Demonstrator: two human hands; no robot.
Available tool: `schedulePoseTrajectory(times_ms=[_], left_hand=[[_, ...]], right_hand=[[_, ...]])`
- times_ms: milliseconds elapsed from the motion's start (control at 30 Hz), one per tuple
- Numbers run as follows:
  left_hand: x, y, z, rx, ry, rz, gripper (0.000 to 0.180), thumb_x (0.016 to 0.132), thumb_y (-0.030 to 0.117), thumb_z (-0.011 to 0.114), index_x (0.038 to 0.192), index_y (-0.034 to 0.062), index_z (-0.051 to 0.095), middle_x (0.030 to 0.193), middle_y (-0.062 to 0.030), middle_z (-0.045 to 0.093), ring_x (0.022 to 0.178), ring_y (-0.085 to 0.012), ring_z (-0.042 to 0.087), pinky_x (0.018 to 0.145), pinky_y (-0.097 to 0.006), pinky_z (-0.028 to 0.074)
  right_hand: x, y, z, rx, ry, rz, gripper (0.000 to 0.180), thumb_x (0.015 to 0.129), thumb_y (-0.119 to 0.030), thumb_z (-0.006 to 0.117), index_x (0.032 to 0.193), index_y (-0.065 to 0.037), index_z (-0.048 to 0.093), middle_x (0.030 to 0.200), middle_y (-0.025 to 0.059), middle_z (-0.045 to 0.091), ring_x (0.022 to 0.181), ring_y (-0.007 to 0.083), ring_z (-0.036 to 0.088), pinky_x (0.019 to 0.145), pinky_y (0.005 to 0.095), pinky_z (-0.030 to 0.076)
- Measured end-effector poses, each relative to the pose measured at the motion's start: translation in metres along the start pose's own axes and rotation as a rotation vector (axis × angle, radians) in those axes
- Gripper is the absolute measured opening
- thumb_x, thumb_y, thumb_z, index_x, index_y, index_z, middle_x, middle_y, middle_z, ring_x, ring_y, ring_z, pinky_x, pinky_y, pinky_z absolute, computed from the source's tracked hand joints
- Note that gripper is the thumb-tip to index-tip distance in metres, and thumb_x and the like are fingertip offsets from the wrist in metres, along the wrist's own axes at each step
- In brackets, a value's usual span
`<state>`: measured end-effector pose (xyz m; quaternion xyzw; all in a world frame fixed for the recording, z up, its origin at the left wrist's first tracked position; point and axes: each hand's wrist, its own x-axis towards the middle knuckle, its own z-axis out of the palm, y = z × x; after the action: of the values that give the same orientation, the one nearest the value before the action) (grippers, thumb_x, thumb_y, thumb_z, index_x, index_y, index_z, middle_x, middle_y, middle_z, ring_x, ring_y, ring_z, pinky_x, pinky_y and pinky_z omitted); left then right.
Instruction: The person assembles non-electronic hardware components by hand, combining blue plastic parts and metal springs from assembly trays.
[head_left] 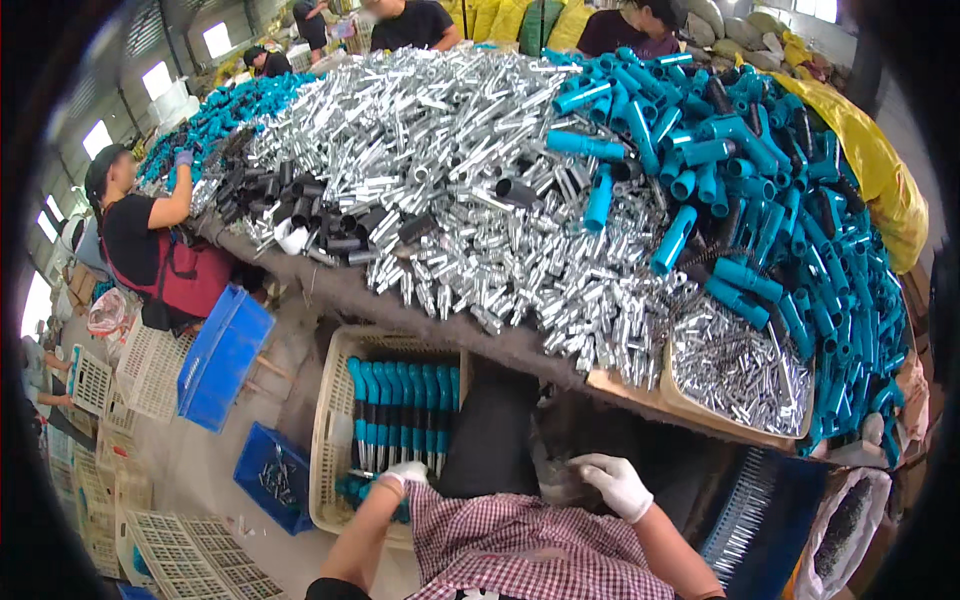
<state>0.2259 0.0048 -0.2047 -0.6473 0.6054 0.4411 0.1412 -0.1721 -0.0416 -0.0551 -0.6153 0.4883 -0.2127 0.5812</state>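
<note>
At seven o'clock, a row of slim rods (405,405), with bent teal upper ends, black middles and silvery metal tips, lies side by side in a cream slatted plastic crate (322,450). The white-gloved left hand (405,471) is beside the tips; its fingers are foreshortened, so whether it grips anything cannot be told. The white-gloved right hand (617,485), at five o'clock, is well apart from it, fingers curled beside a blurred greyish patch; its grip is unclear too. The left forearm hides part of the crate's lower end.
</note>
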Motion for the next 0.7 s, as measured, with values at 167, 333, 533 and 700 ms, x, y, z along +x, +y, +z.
schedulePoseTrajectory(times_ms=[167, 333, 533, 700], left_hand=[[-0.090, 0.097, -0.186, -0.004, 0.775, 0.455, 0.036, 0.088, 0.032, 0.066, 0.110, 0.0039, 0.069, 0.110, -0.0176, 0.068, 0.101, -0.0342, 0.065, 0.090, -0.041, 0.051], [-0.076, 0.170, -0.324, 0.021, 1.123, 0.587, 0.031, 0.089, 0.023, 0.064, 0.114, 0.0057, 0.067, 0.107, -0.0162, 0.067, 0.102, -0.0308, 0.064, 0.089, -0.037, 0.049], [0.009, 0.183, -0.391, 0.055, 1.262, 0.305, 0.032, 0.086, 0.027, 0.065, 0.112, 0.0088, 0.067, 0.107, -0.0166, 0.069, 0.102, -0.0344, 0.064, 0.091, -0.041, 0.050], [0.029, 0.189, -0.403, 0.044, 1.301, 0.400, 0.019, 0.083, 0.022, 0.066, 0.098, 0.0111, 0.070, 0.096, -0.0157, 0.070, 0.094, -0.0350, 0.066, 0.083, -0.044, 0.052]], right_hand=[[0.030, -0.129, -0.048, -0.241, -0.152, -0.417, 0.029, 0.093, -0.024, 0.057, 0.110, -0.005, 0.069, 0.107, 0.0140, 0.069, 0.100, 0.0283, 0.066, 0.091, 0.0362, 0.050], [0.146, -0.217, -0.067, -0.748, 0.226, -0.890, 0.019, 0.088, -0.019, 0.059, 0.098, -0.009, 0.072, 0.086, 0.0139, 0.067, 0.084, 0.0335, 0.064, 0.076, 0.0422, 0.051], [0.284, -0.261, -0.024, -1.180, 0.529, -1.103, 0.009, 0.079, -0.018, 0.064, 0.078, -0.011, 0.069, 0.084, 0.0099, 0.062, 0.085, 0.0287, 0.059, 0.074, 0.0422, 0.044], [0.327, -0.265, 0.005, -1.449, 0.696, -0.838, 0.019, 0.077, -0.015, 0.061, 0.088, -0.005, 0.072, 0.093, 0.0118, 0.065, 0.096, 0.0279, 0.057, 0.081, 0.0430, 0.040]])
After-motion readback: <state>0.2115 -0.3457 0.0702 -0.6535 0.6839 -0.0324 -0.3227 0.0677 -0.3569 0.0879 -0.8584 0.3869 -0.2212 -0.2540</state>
